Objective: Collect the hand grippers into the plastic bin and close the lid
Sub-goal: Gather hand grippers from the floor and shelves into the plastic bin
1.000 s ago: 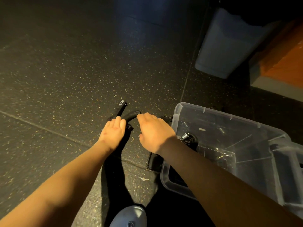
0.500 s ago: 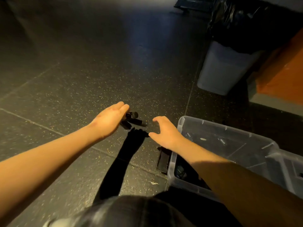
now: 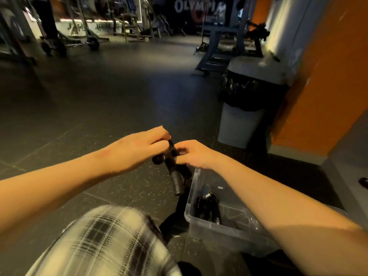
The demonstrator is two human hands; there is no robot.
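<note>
Left hand (image 3: 139,150), right hand (image 3: 196,156) both pinch hand gripper (image 3: 176,182) near plastic bin (image 3: 209,231); trash can (image 3: 237,126) behind.

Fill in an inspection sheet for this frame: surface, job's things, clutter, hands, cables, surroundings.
Surface: dark speckled floor.
Job's things: black hand gripper held between both hands, beside the clear plastic bin; the bin is open and a stored gripper lies inside; lid not made out.
Clutter: small dark object on the grey ledge at right.
Hands: left hand and right hand both grip the upper part of the black hand gripper.
Cables: nothing seen.
Surroundings: grey waste bin with a black liner, orange wall, gym machines behind.
</note>
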